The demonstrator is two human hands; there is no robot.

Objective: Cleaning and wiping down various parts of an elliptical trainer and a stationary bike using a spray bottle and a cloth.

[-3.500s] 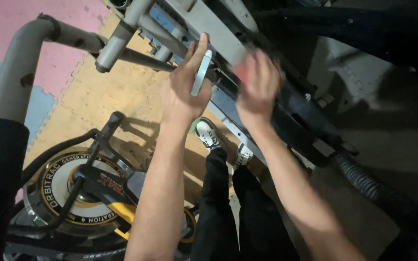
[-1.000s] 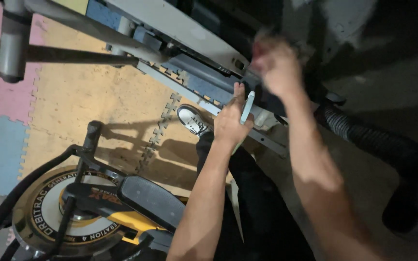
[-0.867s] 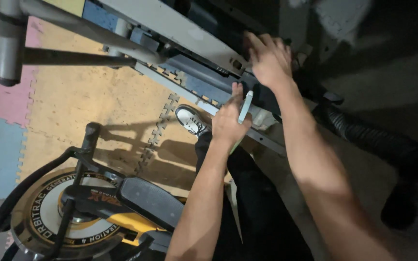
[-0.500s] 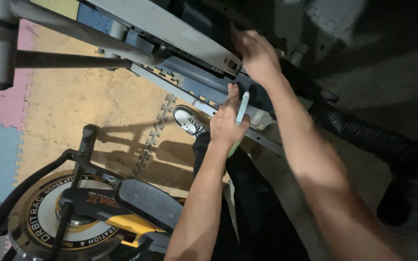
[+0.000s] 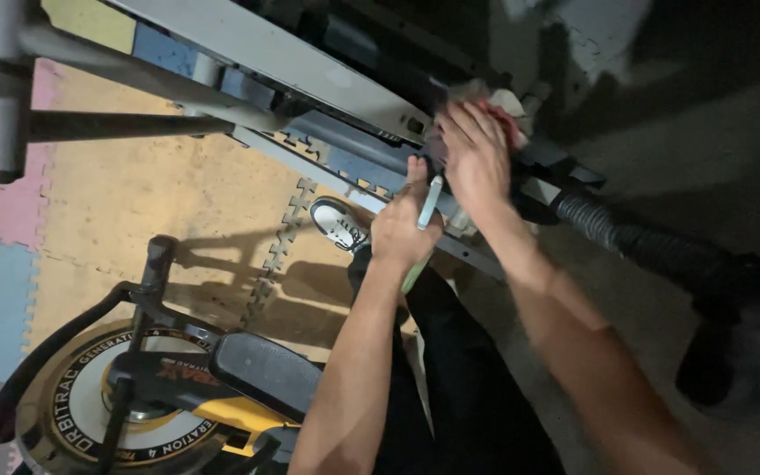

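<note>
Head view: both hands (image 5: 446,189) reach forward onto the grey machine frame (image 5: 310,70).

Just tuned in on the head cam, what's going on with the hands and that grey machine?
A person stands over a grey metal exercise-machine frame on foam floor mats. The left hand grips a slim pale tool, its upper end at the frame's edge. The right hand is pressed flat on the dark part of the frame, over what looks like a reddish cloth. A black ribbed hose runs off to the right; an exercise bike flywheel sits lower left.
</note>
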